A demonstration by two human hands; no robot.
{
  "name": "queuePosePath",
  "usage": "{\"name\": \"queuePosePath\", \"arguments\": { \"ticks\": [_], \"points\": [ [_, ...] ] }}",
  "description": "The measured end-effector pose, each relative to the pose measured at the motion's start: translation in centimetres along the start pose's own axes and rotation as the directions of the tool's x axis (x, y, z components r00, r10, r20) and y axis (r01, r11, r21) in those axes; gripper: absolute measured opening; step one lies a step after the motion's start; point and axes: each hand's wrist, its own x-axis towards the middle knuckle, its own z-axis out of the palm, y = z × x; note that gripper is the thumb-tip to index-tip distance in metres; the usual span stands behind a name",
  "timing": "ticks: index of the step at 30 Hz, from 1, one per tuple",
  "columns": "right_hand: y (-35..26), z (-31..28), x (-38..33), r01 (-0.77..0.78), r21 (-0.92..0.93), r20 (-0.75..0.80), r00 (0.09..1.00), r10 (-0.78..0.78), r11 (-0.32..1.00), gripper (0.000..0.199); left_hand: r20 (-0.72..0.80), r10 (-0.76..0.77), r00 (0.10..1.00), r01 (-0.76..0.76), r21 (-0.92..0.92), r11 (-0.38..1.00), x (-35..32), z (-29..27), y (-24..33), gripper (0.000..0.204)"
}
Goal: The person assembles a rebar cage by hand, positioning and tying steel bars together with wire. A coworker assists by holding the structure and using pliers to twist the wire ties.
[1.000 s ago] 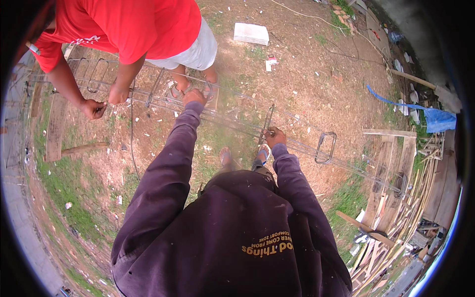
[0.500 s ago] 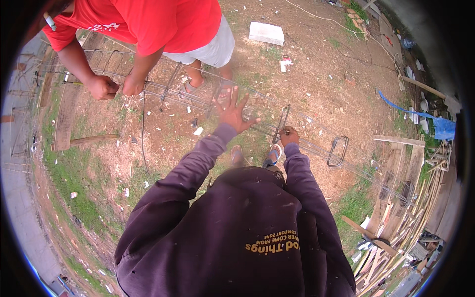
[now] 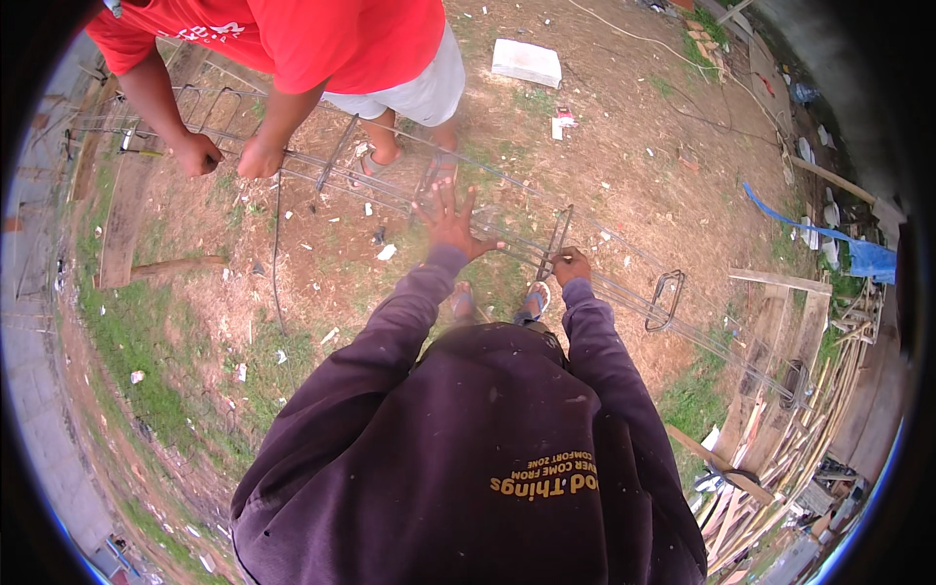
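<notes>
A long rebar cage of thin steel bars (image 3: 624, 290) with rectangular stirrups runs slantwise across in front of me. My left hand (image 3: 451, 226) is open with its fingers spread, over the bars beside a blurred stirrup (image 3: 439, 174); whether it touches them is unclear. With fingers closed, my right hand (image 3: 571, 264) is at the lower end of another stirrup (image 3: 556, 239), where it meets the bars. Something small and pale shows at its fingertips, too small to name. Farther right along the bars hangs a further stirrup (image 3: 666, 300).
A co-worker in a red shirt (image 3: 322, 44) stands at the far left, both fists (image 3: 259, 158) at the bars. Wooden planks (image 3: 780, 331) and a pile of sticks (image 3: 751, 487) lie to the right. A white block (image 3: 526, 62) lies on the ground beyond.
The co-worker's fists have moved slightly up and a little apart. My left hand has shifted slightly left, still spread; my right hand stays at the same stirrup.
</notes>
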Motion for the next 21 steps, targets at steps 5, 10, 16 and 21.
{"name": "queuePosePath", "arguments": {
  "ticks": [5, 10, 16, 21],
  "points": [
    [-1.4, 0.9, -0.1, -0.034, 0.123, 0.051, 0.998, 0.028, 0.992, 0.025, 0.072, -0.034, 0.997, 0.033, 0.011, 0.999, 0.0, -1.3, 0.4, 0.129],
    [-6.1, 3.5, -0.7, 0.145, -0.050, 0.046, 0.989, -0.143, 0.988, 0.022, 0.084, -0.033, 0.996, 0.030, 0.042, 0.999, -0.7, -1.3, 0.6, 0.128],
    [-8.9, 5.6, -1.5, 0.124, -0.004, 0.076, 0.989, -0.123, 0.992, 0.023, 0.132, -0.005, 0.991, 0.000, 0.034, 0.999, -1.5, -0.3, 0.2, 0.126],
    [-8.8, 6.3, -0.8, 0.063, 0.069, 0.069, 0.995, -0.068, 0.996, 0.024, 0.130, -0.011, 0.991, 0.003, 0.062, 0.998, -0.8, 0.4, 0.3, 0.126]
  ]
}}
